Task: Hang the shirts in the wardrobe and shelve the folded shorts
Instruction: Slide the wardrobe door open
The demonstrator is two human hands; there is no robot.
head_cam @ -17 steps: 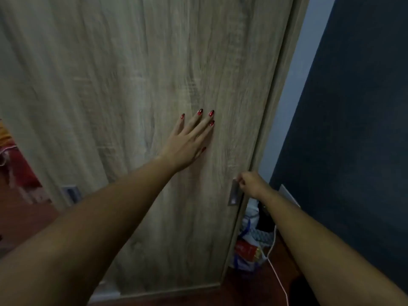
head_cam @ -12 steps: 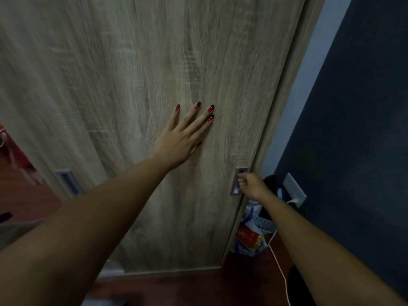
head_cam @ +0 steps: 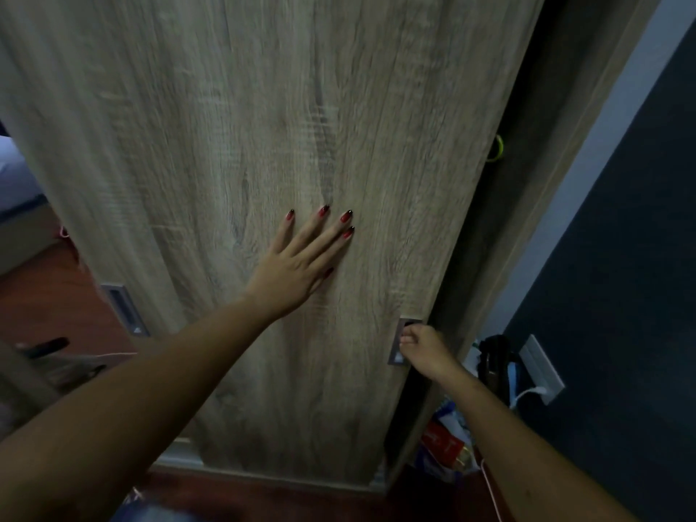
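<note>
Wardrobe sliding door w/ dark gap at its right edge. Left hand flat on panel, fingers straight, slightly apart; right hand fingers hooked in recessed handle. Step: opening wardrobe — next likely needs a leftward slide. Shirts, shorts not in view.

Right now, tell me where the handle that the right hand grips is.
In the head view, the recessed handle sits low on the right edge of the wardrobe door, gripped by the right hand, below and right of the left hand.
</note>
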